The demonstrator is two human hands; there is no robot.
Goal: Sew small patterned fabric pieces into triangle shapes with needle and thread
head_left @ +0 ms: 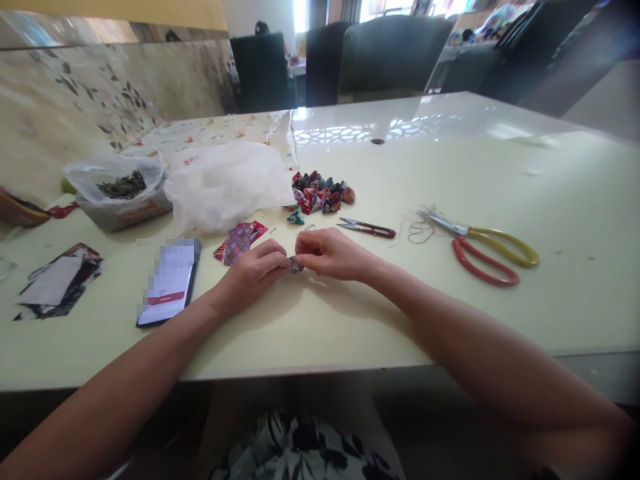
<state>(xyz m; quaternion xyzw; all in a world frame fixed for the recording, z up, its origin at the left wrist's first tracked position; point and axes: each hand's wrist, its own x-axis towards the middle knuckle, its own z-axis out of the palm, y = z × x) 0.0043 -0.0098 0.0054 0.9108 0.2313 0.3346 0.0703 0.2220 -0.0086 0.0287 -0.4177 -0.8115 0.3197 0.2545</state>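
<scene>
My left hand (253, 272) and my right hand (330, 253) meet at the middle of the pale table (500, 173), fingers pinched together on a small dark fabric piece (295, 266) held between them. A thin loop of thread (305, 229) rises just above my right fingers. A flat patterned fabric patch (240, 241) lies just behind my left hand. A pile of small folded fabric pieces (321, 192) sits farther back.
Small thread snips (369, 229) and red-and-yellow scissors (480, 247) with loose thread lie right of my hands. A phone (169, 281), cut cloth scraps (57, 280), a bagged box (120, 190) and white plastic (225, 183) sit on the left. Dark chairs stand beyond the table.
</scene>
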